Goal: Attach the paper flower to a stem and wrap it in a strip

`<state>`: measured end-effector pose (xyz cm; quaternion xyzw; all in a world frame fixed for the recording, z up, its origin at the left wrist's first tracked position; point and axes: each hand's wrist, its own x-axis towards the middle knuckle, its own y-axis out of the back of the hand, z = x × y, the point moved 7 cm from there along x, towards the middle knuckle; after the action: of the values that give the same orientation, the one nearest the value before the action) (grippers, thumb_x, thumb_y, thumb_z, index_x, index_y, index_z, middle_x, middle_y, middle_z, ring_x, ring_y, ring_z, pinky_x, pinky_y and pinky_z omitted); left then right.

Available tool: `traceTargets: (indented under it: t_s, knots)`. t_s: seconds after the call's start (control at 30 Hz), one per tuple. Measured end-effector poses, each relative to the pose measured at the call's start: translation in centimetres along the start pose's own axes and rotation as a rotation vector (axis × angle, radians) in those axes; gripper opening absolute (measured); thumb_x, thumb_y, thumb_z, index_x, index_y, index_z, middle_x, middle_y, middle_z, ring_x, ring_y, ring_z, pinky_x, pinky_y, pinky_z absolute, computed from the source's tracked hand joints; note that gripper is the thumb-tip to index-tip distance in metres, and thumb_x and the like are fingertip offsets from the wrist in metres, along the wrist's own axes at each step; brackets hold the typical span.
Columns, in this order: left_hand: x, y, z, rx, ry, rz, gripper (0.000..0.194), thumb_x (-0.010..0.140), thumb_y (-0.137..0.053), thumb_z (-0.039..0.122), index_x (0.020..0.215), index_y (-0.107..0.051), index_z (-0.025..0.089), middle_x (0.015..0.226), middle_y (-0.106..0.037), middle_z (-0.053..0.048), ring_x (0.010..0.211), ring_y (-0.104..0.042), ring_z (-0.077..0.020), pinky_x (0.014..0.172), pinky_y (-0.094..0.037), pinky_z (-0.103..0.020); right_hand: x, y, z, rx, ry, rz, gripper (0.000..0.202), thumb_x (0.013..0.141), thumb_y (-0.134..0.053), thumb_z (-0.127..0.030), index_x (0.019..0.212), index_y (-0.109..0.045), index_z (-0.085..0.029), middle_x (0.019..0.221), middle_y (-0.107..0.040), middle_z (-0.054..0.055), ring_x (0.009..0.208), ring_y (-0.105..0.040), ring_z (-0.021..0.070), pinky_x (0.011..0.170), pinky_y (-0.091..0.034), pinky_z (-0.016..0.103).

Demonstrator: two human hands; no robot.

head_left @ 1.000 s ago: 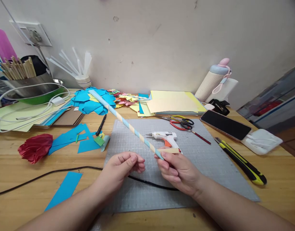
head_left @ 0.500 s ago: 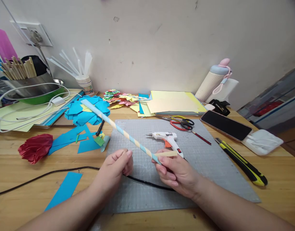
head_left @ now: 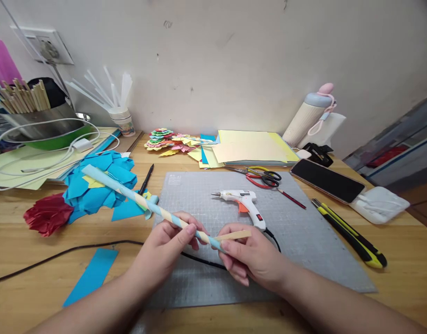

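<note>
Between both hands is a paper stick (head_left: pixel 168 215) with pale blue and cream spiral stripes, slanting up to the left. My left hand (head_left: pixel 175 239) is closed around its lower part, thumb on top. My right hand (head_left: pixel 250 253) pinches the lower right end, where a loose cream paper strip (head_left: pixel 236 235) sticks out. The stick's far end overlaps a large blue paper flower (head_left: pixel 121 174) with some yellow at its middle; how they join is hidden. A crumpled red paper flower (head_left: pixel 48 213) lies beside the blue one.
A white glue gun (head_left: pixel 241 199) lies on the grey cutting mat (head_left: pixel 303 246), its black cord running under my hands. Scissors (head_left: pixel 264 178), a utility knife (head_left: pixel 352 236) and a phone (head_left: pixel 328 181) are at right. A blue paper strip (head_left: pixel 91 277) lies near my left forearm.
My left hand has taken hold of the stick, having been closed just below it. The stick has swung lower and leftward, and the blue flower has moved with it toward the red one.
</note>
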<state>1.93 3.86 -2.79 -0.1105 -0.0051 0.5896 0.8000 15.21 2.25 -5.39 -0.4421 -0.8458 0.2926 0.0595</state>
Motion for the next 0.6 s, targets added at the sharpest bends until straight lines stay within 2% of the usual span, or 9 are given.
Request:
traceTargets:
  t_s: [0.13, 0.27, 0.5, 0.6]
  knots:
    - [0.03, 0.13, -0.06, -0.031, 0.019, 0.024, 0.025, 0.082, -0.064, 0.043, 0.081, -0.060, 0.019, 0.080, -0.070, -0.001, 0.070, -0.060, -0.0132, 0.067, -0.048, -0.026, -0.20, -0.25, -0.55, -0.145, 0.046, -0.018, 0.019, 0.080, -0.069, -0.030, 0.086, -0.059, -0.015, 0.065, -0.059, -0.004, 0.041, -0.049, 0.0039, 0.038, -0.042, 0.017]
    - [0.00, 0.01, -0.31, -0.089, 0.058, 0.019, 0.026, 0.081, -0.065, 0.044, 0.080, -0.058, 0.020, 0.078, -0.073, -0.001, 0.071, -0.062, -0.0142, 0.070, -0.049, -0.027, -0.27, -0.63, -0.76, -0.215, 0.055, -0.018, 0.021, 0.076, -0.073, -0.027, 0.090, -0.061, -0.016, 0.069, -0.055, -0.005, 0.042, -0.048, 0.0030, 0.039, -0.042, 0.017]
    - [0.06, 0.34, -0.05, -0.062, 0.017, 0.085, 0.027, 0.078, -0.069, 0.045, 0.079, -0.059, 0.019, 0.072, -0.072, 0.001, 0.067, -0.061, -0.0122, 0.068, -0.047, -0.024, -0.10, 0.02, -0.97, -0.268, 0.107, 0.160, 0.016, 0.075, -0.072, -0.028, 0.085, -0.066, -0.018, 0.079, -0.055, -0.003, 0.045, -0.048, 0.0031, 0.039, -0.045, 0.017]
    - [0.06, 0.16, -0.18, -0.092, 0.022, 0.061, 0.026, 0.078, -0.069, 0.043, 0.080, -0.059, 0.019, 0.071, -0.071, 0.001, 0.066, -0.061, -0.0118, 0.067, -0.048, -0.024, -0.17, 0.22, -1.01, -0.279, 0.101, 0.191, 0.014, 0.075, -0.072, -0.027, 0.083, -0.064, -0.018, 0.073, -0.056, -0.004, 0.044, -0.049, 0.0042, 0.040, -0.047, 0.019]
